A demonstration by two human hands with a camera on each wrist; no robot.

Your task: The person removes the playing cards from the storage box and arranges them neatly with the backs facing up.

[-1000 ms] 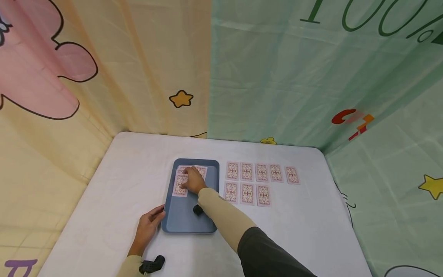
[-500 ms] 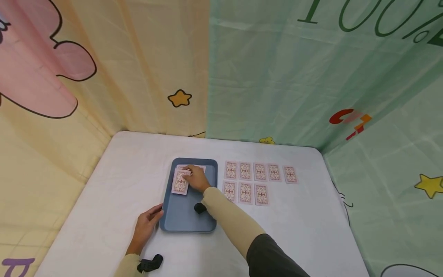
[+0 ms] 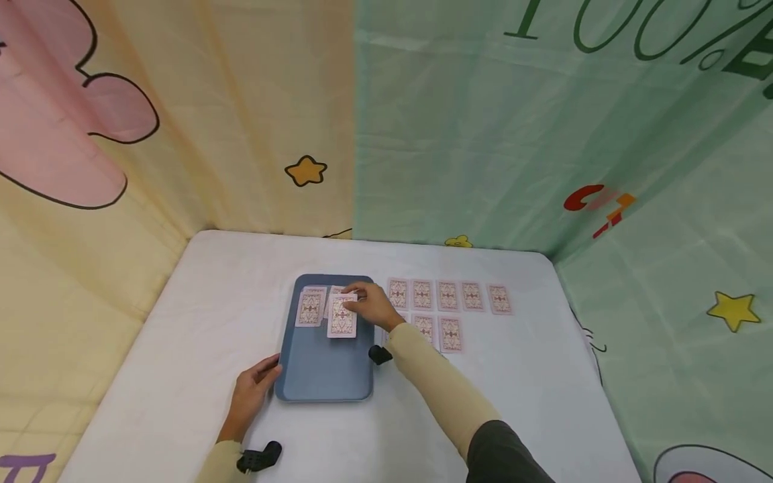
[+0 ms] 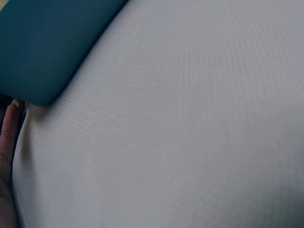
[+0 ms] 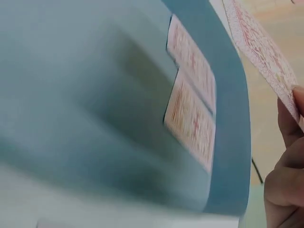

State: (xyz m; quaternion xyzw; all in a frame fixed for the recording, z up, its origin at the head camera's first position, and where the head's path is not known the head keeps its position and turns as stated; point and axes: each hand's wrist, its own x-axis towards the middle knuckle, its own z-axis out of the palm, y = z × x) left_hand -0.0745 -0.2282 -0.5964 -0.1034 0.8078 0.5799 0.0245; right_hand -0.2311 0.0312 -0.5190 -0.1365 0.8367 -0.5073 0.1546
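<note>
Card (image 3: 341, 320): shifted L to R over tray (image 3: 324, 376) vs a moment ago.
Pinched btwn fingers of R hand (image 3: 376, 307), held above tray's far half, part-hiding R-side card (image 3: 335, 290) in head view; left L-side card (image 3: 311, 306) exposed. Prob. meant arranging on tray still underway, w/ held one not yet set down. Touched tray's L edge w/ L hand (image 3: 250, 391), fingers straightish, no grip seen.

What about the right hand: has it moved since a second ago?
Yes, rightward relative to the tray: the right hand, pinching a card, now reaches over the tray's right rim.
</note>
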